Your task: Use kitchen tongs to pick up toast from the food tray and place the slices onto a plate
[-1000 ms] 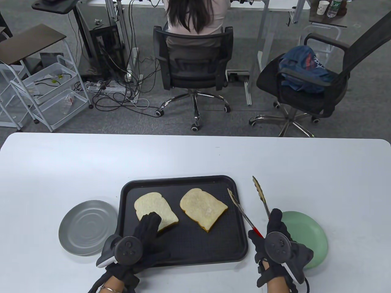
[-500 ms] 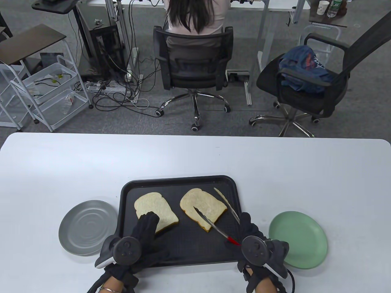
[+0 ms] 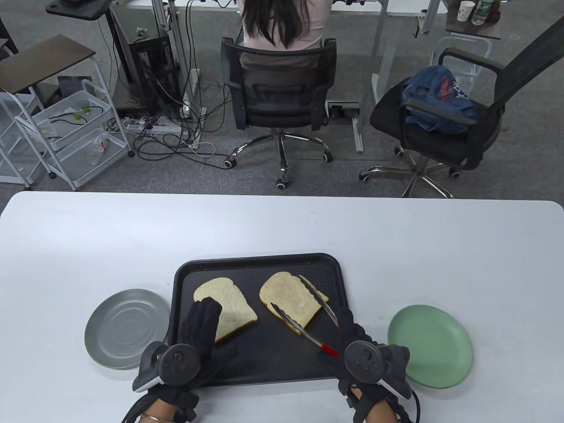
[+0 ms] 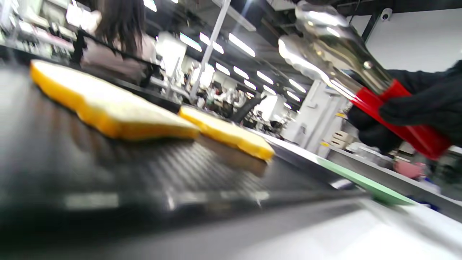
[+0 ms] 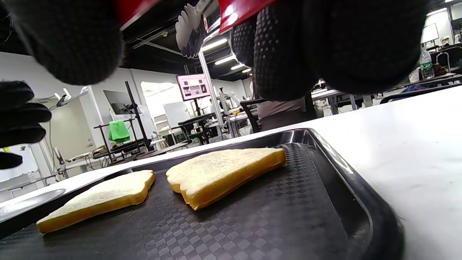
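Two toast slices lie flat on the black tray [image 3: 264,365]: the left slice [image 3: 233,304] and the right slice [image 3: 286,295]. My right hand [image 3: 352,330] grips the red handle of the metal tongs [image 3: 318,298]. The tongs' arms are spread apart above the right slice, one over its far edge, one over its near edge. In the right wrist view a serrated tip [image 5: 189,30] hangs well above that slice [image 5: 223,169]. My left hand [image 3: 203,315] reaches out with straight fingers over the left slice's near corner. A grey plate [image 3: 125,328] sits left of the tray, a green plate [image 3: 429,346] right of it.
The white table [image 3: 282,224] extends far beyond the tray. Past its far edge are two office chairs [image 3: 282,97], a seated person [image 3: 282,22] facing away, a white cart [image 3: 66,132] and floor cables.
My right hand has carried the tongs left, from beside the tray over the green plate to above the right slice. My left hand has slid slightly left and forward on the left slice.
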Action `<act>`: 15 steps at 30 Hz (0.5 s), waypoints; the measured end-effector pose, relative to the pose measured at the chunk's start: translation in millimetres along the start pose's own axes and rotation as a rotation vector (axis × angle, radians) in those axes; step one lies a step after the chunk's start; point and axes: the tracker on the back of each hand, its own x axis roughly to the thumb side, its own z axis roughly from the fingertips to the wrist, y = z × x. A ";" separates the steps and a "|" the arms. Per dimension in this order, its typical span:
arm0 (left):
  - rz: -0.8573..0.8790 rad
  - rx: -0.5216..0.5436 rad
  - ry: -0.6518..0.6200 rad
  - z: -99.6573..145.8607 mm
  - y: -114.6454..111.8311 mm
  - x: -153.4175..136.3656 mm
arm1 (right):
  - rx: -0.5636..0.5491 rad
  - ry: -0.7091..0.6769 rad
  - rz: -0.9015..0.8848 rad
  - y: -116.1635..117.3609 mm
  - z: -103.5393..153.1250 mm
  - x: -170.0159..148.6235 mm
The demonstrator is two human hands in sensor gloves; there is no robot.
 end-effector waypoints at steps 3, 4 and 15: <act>-0.039 0.069 0.059 5.8 11.7 -9.0 | 0.000 0.000 -0.010 0.1 -0.1 -0.4; -0.039 0.078 0.093 9.0 16.3 -14.0 | 0.001 0.001 -0.011 0.0 0.0 -0.5; -0.057 0.208 0.356 31.4 42.4 -71.8 | 0.016 -0.006 -0.009 2.6 0.6 2.2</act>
